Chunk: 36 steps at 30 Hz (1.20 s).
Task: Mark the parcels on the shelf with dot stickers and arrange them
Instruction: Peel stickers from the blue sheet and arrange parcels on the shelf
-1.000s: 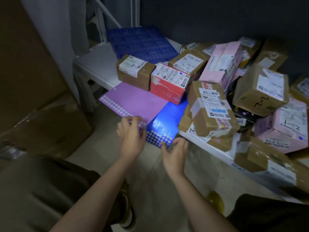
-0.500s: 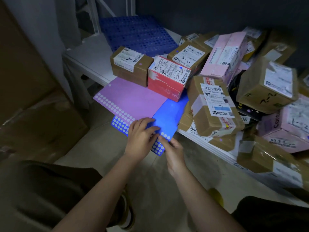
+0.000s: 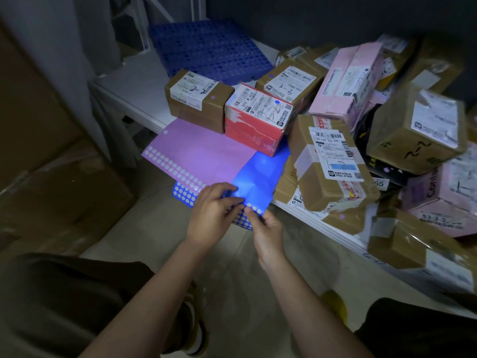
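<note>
My left hand (image 3: 214,213) presses down on the near edge of the blue sticker sheet (image 3: 260,177), fingers curled over it, while my right hand (image 3: 265,228) pinches at the row of dots along that same edge, at about five o'clock from the left. Whether a dot is already lifted on my fingertip I cannot tell; it is too small and the light is poor.

Both sheets hang off the front lip of the shelf (image 3: 134,86). The purple sticker sheet (image 3: 196,156) lies over the blue one at its ten o'clock, and the red parcel (image 3: 255,120) sits on their far corners. If I tug too hard while peeling, I judge the blue sheet could slide out from under that parcel, or crease further where it already buckles by my left hand. A torn or folded dot would not stick well.

The parcels are heaped at three o'clock, several tilted. The taped brown parcel (image 3: 330,161) leans right at the shelf edge, just beside the blue sheet; a pull on the sheet or a knock from my right forearm may tip it to the floor. The brown parcel at twelve o'clock (image 3: 196,99) already carries a purple dot, the red one a blue dot, so in this dim light I might mark one twice.
</note>
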Motion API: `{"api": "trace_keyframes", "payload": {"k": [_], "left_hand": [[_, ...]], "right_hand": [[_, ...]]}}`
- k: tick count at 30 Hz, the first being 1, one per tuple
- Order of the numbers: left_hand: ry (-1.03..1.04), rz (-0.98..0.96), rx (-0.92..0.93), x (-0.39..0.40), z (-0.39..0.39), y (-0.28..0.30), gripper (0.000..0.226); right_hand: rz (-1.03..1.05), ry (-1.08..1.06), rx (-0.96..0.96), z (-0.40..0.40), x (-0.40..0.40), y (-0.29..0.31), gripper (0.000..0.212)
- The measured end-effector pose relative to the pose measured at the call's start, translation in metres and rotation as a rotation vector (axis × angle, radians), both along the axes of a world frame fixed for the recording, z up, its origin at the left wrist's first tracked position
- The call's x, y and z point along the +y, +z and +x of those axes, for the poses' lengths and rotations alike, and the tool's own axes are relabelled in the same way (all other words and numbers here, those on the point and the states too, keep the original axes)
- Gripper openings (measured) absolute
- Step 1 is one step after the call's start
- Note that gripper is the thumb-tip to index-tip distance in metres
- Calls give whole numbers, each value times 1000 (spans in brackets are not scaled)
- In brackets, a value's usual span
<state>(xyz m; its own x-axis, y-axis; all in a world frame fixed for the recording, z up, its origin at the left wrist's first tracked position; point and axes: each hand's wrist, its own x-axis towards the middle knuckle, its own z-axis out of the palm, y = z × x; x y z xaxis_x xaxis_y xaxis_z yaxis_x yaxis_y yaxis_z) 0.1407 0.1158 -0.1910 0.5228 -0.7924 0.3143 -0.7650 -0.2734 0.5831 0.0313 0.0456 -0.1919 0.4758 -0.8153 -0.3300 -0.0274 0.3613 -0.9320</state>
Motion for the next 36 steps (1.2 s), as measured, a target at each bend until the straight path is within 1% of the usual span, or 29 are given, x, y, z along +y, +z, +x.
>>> {"api": "trace_keyframes", "payload": {"k": [8, 12, 21, 28, 32, 36], "left_hand": [[35, -31, 14, -2, -1, -2, 28], [32, -63, -25, -1, -1, -3, 28], [-11, -100, -184, -1, 3, -3, 27], [-8, -133, -172, -3, 4, -5, 27], [-21, -120, -208, -2, 5, -9, 25], [21, -103, -186, 0, 8, -8, 24]], "right_hand": [[-10, -3, 6, 0, 1, 2, 19], [-56, 16, 38, -1, 1, 1, 19], [-68, 0, 31, -2, 3, 5, 16], [-42, -13, 50, -3, 6, 3, 15], [-31, -86, 28, -1, 10, 3, 18], [-39, -182, -42, -1, 13, 2, 32]]}}
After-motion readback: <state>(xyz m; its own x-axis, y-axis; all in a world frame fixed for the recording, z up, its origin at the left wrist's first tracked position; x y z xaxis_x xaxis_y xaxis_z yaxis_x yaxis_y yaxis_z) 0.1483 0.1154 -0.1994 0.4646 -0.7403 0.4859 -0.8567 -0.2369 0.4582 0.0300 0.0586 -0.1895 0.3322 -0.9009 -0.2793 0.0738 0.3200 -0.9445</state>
